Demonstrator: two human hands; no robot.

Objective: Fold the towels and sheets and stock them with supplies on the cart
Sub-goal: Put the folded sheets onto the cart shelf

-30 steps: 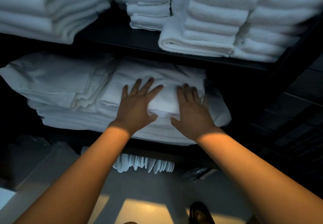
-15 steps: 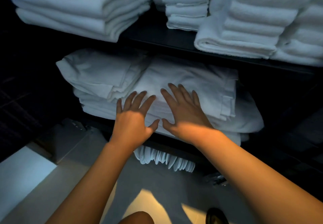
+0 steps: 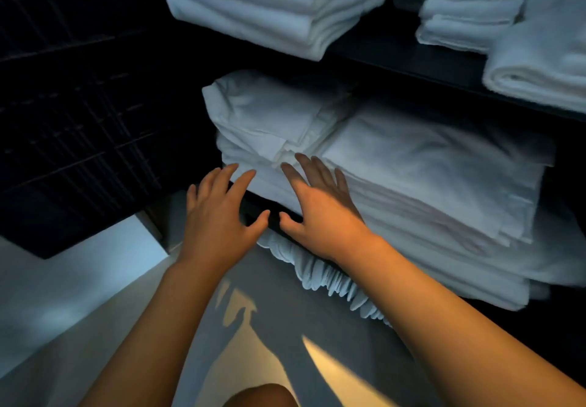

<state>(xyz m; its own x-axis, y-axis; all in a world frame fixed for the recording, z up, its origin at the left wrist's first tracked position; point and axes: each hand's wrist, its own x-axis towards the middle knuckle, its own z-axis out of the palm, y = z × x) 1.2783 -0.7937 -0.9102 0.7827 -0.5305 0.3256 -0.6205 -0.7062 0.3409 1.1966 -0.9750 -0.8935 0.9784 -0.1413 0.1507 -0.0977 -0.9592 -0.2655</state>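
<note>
A stack of folded white sheets (image 3: 428, 165) lies on the middle shelf of a dark cart. My right hand (image 3: 320, 210) lies flat with spread fingers on the stack's front left corner. My left hand (image 3: 218, 219) hovers open just left of it, fingertips near the sheets' front edge and over the shelf lip. Folded white towels (image 3: 272, 3) are piled on the upper shelf (image 3: 412, 57), with more towel stacks (image 3: 472, 7) to the right.
White ruffled items (image 3: 320, 276) hang below the sheet shelf. A dark gridded wall (image 3: 79, 105) stands at left. Pale floor (image 3: 260, 327) with sunlit patches spreads beneath my arms, and a knee shows at the bottom edge.
Both hands have slid back toward the stack's front left corner; the left hand has come off the sheets. The view has shifted left, so the shelves sit further right.
</note>
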